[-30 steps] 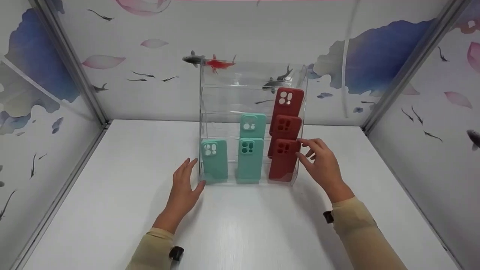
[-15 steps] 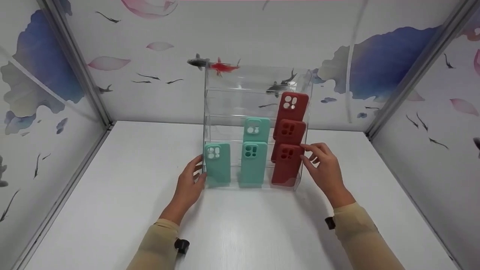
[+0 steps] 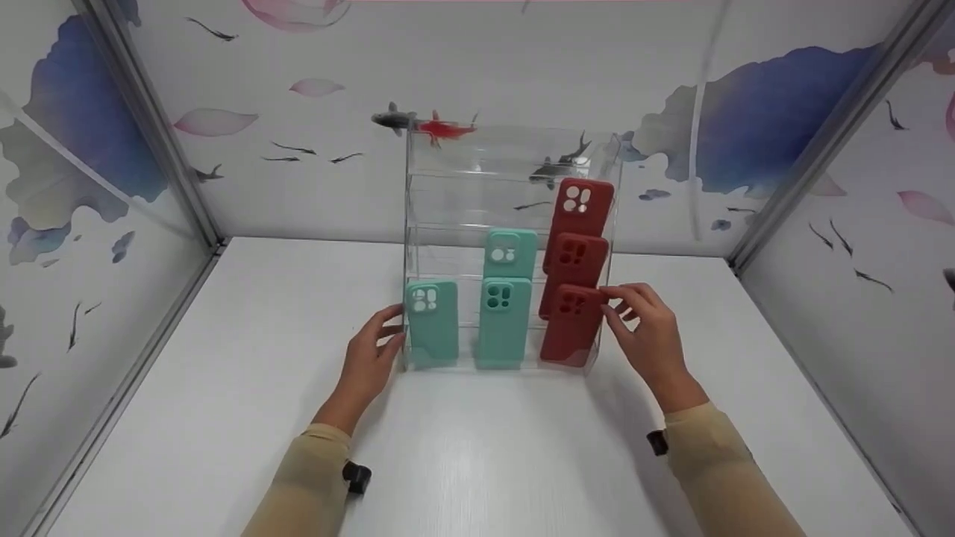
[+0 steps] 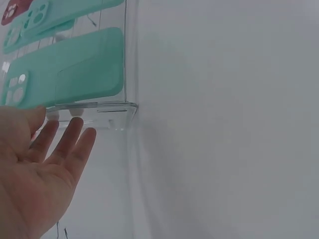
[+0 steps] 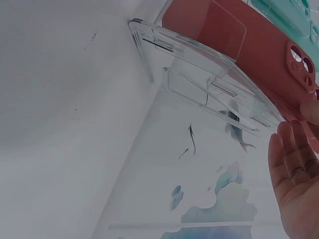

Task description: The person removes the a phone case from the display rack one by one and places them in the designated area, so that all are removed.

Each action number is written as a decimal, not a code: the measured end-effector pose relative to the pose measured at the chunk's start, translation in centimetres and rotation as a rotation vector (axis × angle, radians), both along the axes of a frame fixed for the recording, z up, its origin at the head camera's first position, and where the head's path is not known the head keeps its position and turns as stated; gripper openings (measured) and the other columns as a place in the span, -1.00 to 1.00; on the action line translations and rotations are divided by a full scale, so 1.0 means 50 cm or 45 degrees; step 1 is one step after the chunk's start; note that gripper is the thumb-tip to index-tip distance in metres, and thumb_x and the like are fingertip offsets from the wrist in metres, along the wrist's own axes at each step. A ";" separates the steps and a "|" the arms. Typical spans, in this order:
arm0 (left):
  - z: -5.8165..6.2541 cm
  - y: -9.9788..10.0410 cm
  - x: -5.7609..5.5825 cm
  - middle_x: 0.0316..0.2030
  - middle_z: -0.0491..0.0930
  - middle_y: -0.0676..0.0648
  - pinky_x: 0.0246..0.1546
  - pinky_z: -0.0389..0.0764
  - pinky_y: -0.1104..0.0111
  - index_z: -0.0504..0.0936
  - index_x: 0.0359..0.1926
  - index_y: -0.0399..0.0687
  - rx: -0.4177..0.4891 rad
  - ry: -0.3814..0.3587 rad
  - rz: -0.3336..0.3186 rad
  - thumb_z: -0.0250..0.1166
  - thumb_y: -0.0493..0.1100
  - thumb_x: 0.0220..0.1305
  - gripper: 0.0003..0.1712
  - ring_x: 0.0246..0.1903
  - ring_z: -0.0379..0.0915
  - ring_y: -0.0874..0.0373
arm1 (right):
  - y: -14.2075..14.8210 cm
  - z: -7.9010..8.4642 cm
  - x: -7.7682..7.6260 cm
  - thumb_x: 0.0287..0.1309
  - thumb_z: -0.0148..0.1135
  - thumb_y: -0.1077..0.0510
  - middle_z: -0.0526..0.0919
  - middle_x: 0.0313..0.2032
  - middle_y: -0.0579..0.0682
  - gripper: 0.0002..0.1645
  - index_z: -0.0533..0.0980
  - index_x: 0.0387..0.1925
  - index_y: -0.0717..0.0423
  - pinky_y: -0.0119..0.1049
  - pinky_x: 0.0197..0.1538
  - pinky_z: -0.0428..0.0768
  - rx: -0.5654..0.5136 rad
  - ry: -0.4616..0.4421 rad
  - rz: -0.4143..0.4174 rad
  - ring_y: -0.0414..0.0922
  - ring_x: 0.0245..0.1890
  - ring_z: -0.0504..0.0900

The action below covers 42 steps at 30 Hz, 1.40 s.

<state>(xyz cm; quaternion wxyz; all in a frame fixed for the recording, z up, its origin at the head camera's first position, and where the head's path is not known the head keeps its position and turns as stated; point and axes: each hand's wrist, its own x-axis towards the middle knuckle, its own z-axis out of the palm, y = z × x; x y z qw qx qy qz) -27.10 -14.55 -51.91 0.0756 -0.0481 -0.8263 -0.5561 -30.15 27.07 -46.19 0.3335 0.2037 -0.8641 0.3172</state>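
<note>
A clear acrylic tiered display rack (image 3: 462,198) stands on the table. On its lowest tier lean a mint phone case (image 3: 440,328) at left, another mint phone case (image 3: 503,328) mid-row and a red phone case (image 3: 565,335) at right. Behind these rise one more mint case (image 3: 515,250) and two red cases (image 3: 586,216). My left hand (image 3: 369,354) touches the rack's left side with loosely extended fingers (image 4: 70,144). At the opposite side is my right hand (image 3: 647,328), its thumb (image 5: 310,110) by the lowest red case and its fingertips near the clear side panel (image 5: 199,64).
The white table (image 3: 462,447) carries the rack near its middle. Printed panels (image 3: 313,186) enclose the back and both sides, with metal posts (image 3: 186,179) at the corners. Each sleeve bears a small black device (image 3: 357,477).
My left hand has come rightward to the rack's left side, and its thumb has since drawn back slightly from the front. The right hand stays at the right side. The camera view has shifted slightly.
</note>
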 end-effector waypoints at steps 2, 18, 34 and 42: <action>0.001 -0.001 -0.001 0.47 0.39 0.02 0.27 0.58 0.11 0.34 0.49 0.12 -0.005 -0.014 0.007 0.17 -0.23 0.55 -0.43 0.30 0.51 0.03 | 0.000 0.000 0.000 0.18 0.45 0.35 0.69 -0.12 0.02 -0.65 0.71 0.01 0.09 -0.50 -0.23 0.62 -0.008 0.010 0.015 -0.16 -0.28 0.70; 0.007 0.007 0.001 0.48 0.35 0.08 0.10 0.68 0.22 0.29 0.50 0.21 -0.065 -0.109 0.032 0.15 -0.22 0.57 -0.42 0.14 0.56 0.11 | -0.005 0.002 0.027 0.21 0.42 0.36 0.75 -0.11 -0.01 -0.65 0.71 0.03 0.08 -0.65 -0.10 0.61 -0.088 -0.030 0.116 -0.13 -0.17 0.75; 0.020 0.001 -0.001 0.50 0.33 0.06 0.18 0.61 0.12 0.26 0.52 0.18 -0.144 -0.094 0.034 0.13 -0.21 0.58 -0.42 0.16 0.55 0.07 | -0.049 0.062 0.064 0.13 0.46 0.40 0.74 -0.14 -0.02 -0.61 0.73 0.00 0.10 -0.60 -0.04 0.62 -0.081 0.176 0.216 -0.16 -0.20 0.74; 0.015 0.007 0.001 0.49 0.33 0.09 0.19 0.60 0.10 0.25 0.52 0.21 -0.163 -0.120 0.050 0.14 -0.19 0.58 -0.41 0.17 0.54 0.07 | -0.084 0.066 0.089 0.13 0.47 0.39 0.74 -0.11 -0.03 -0.57 0.72 0.04 0.06 -0.56 0.00 0.63 -0.066 0.166 0.297 -0.17 -0.16 0.72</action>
